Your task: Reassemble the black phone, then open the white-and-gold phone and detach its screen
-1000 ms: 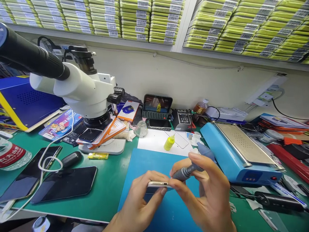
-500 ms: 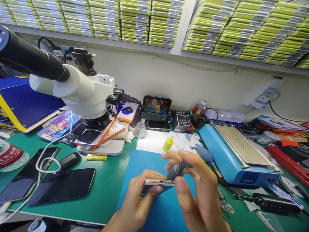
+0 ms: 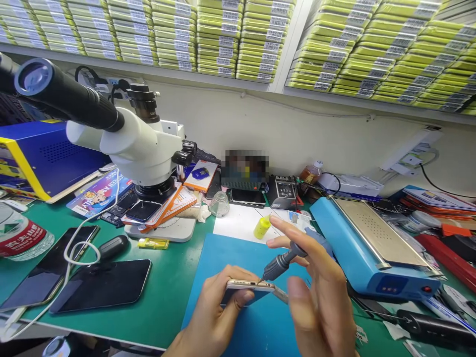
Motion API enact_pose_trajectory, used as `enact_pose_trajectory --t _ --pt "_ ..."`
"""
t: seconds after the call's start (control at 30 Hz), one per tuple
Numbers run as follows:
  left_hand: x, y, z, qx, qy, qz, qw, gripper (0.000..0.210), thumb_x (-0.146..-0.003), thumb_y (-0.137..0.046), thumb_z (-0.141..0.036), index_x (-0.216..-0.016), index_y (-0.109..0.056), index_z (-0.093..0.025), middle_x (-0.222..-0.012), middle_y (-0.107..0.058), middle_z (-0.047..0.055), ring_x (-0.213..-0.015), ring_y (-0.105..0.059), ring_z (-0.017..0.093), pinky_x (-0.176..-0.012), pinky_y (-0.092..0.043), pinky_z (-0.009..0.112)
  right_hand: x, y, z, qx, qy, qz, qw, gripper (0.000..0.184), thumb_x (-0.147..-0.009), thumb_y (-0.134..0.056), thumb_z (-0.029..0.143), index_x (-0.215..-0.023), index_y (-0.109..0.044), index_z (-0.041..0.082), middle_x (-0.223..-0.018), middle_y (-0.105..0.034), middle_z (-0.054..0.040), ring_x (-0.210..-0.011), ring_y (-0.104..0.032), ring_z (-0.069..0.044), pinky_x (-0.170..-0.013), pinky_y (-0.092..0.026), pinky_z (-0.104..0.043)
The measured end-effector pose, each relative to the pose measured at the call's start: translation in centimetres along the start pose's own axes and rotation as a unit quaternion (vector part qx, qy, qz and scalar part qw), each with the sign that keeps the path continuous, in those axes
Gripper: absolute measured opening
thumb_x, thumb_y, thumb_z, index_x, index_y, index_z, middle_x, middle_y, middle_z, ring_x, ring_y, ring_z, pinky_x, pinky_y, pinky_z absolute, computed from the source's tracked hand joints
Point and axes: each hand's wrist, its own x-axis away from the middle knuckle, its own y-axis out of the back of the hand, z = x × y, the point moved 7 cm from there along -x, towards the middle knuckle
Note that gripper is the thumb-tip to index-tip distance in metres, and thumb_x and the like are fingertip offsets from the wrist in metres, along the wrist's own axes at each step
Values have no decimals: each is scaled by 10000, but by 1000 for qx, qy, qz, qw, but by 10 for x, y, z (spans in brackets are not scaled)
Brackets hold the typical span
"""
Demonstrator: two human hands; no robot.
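Left hand (image 3: pixel 217 303) grips thin gold-rimmed smartphone (image 3: pixel 258 292) above flat blue mat (image 3: pixel 260 329), port edge exposed, apparently steadying it beneath grey ribbed screwdriver (image 3: pixel 277 267); right hand (image 3: pixel 327 297) spread loosely about handle, thumb clear.

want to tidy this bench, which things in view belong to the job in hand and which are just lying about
In the job:
phone, held in the left hand
grey screwdriver at the right hand, its tip at the phone's bottom edge
blue mat below

Seemingly just lying about:
microscope
yellow bottle
dark phones at left
red-labelled bottle
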Motion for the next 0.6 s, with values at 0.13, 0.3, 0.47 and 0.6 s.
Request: enact_pose_trajectory --t 0.13,0.3,0.47,0.6 --pt "0 0 0 -1 5 2 1000 201 -1159 -628 -317 -1211 -806 -240 -1117 -875 71 -1014 -836 230 -915 -634 298 1 2 -4 -6 -16 3 1000 449 -1148 -515 295 -1585 -614 326 -1494 -736 -111 -1110 -783 -273 -830 -690 -444" --pt "0 0 1 5 2 3 1000 173 -1160 -628 -292 -1219 -790 -274 -1129 -868 29 -1011 -826 188 -926 -616 257 3 2 0 -17 -6 -15 1000 467 -1111 -624 271 -1573 -605 339 -1533 -719 -80 -1092 -778 -237 -903 -682 -433" --pt "0 1 2 6 -2 4 1000 179 -1149 -651 -251 -1253 -790 -293 -1170 -863 19 -1084 -822 183 -962 -596 242 2 2 2 -17 -21 -32 999 455 -1146 -540 269 -1591 -605 337 -1490 -732 -84 -1104 -760 -228 -881 -672 -419" --pt "0 -1 1 10 3 8 1000 187 -1162 -623 -262 -1246 -789 -274 -1144 -868 31 -1036 -826 188 -937 -605 255 2 4 -2 -18 -45 -23 999 425 -1147 -526 290 -1553 -649 304 -1433 -751 -104 -1045 -782 -237 -852 -683 -427"
